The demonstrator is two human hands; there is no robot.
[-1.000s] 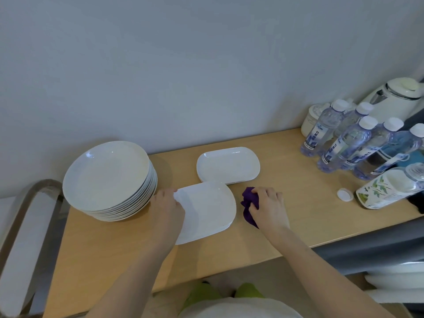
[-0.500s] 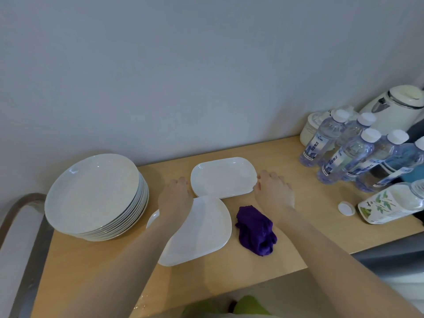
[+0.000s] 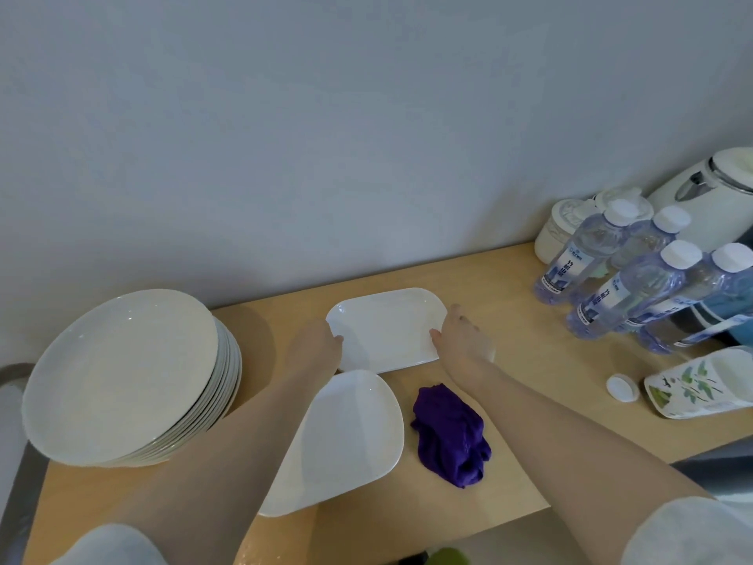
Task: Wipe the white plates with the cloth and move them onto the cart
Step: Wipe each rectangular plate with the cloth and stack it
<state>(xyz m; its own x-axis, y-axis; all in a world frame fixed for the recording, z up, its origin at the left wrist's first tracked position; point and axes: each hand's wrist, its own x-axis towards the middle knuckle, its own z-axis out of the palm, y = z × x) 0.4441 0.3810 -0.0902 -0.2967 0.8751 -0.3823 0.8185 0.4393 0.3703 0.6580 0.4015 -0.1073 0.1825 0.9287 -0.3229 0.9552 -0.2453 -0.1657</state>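
Nearest the camera, two bare forearms reached out from pale short sleeves over the wooden bench [image 3: 509, 475]. Under the left forearm lay a white rounded plate [image 3: 350, 438], flat on the bench, its near left part hidden by the arm. Just to its right, not quite touching it, sat the purple cloth [image 3: 450, 434], crumpled in a heap with no hand on it. To the left stood a tall stack of round white plates [image 3: 122, 373], close to the bench's left end, where a grey curved metal rail [image 3: 16, 462] showed at the picture's edge. Farther in, a white oblong plate [image 3: 387, 330] rested flat on the bench, just behind the rounded one. The left hand [image 3: 315, 344] grasped its left rim, fingers bent over the edge; the right hand [image 3: 462, 338] held its right rim, thumb on the upper face and the fingers curled down past the edge. To the right, a loose white cap [image 3: 621, 387] lay on the bench beside a leaf-printed bottle [image 3: 701, 381] lying on its side. Behind these stood a cluster of clear water bottles [image 3: 635, 287] with white caps and blue labels. Behind them, close to the grey wall [image 3: 326, 136], were a white lidded jar [image 3: 560, 232] and a white electric kettle [image 3: 709, 197].
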